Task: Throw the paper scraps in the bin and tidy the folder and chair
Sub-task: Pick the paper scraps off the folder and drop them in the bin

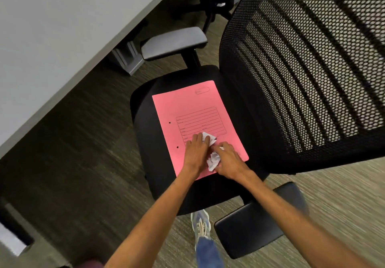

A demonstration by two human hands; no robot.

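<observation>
Pink card, a folder (198, 126), lies flat on the black seat of an office chair (150, 142), and everything here is placed from it. Both hands press down on its near half, over the printed form box. Left hand (196, 150) lies palm down with fingers loosely spread and curled over a crumpled white paper scrap (209, 138) at its fingertips; it covers the scrap rather than clearly pinching it. Right hand (228, 161) sits just right of the left, fingers bent, cupped against a second crumpled paper scrap (214, 160) wedged between the two hands; whether it truly grips that scrap I cannot tell. The folder's near right corner reaches close to the seat's edge by the mesh backrest (302, 70), which rises right of the folder. An armrest (174, 43) stands beyond the folder, another armrest (258, 220) on the near side by the right forearm. A grey counter (62, 38) runs left of the folder, with open carpeted floor (83, 153) between it and the seat. A shoe (201, 224) stands on the floor below the seat's near edge.
</observation>
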